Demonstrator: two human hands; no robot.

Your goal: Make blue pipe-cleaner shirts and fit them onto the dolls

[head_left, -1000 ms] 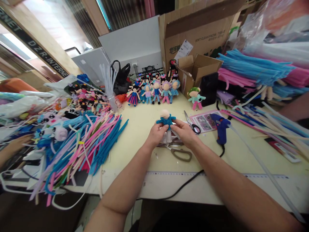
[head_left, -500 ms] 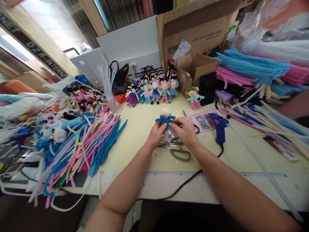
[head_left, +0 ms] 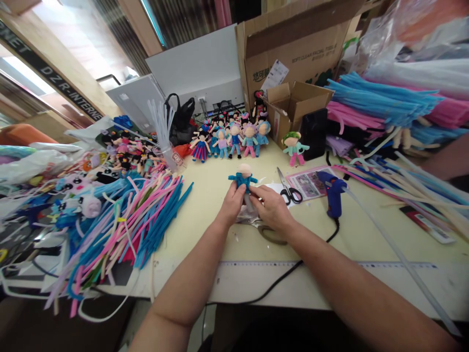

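Observation:
Between my hands stands a small pipe-cleaner doll (head_left: 242, 181) with a pale round head and a blue body with arms stretched sideways. My left hand (head_left: 231, 204) pinches its body from the left, thumb in front. On the right, the thumb and fingers of my right hand (head_left: 271, 205) close on the doll's lower part, which they partly hide. Under my right hand lies a large pair of scissors with grey-brown handles (head_left: 273, 235), partly covered. Black-handled scissors (head_left: 292, 194) rest just beyond that hand, beside a printed card (head_left: 311, 184).
A blue glue gun (head_left: 333, 195) stands at the right, its black cord (head_left: 280, 286) running under my right forearm. Pipe cleaners (head_left: 154, 215) are heaped at the left. Finished dolls (head_left: 234, 139) line the back, near an open cardboard box (head_left: 298, 100). A ruler (head_left: 395, 265) lies along the front.
Both hands have shifted a little left with the doll. My right hand has drawn away from the black-handled scissors, which now show more fully.

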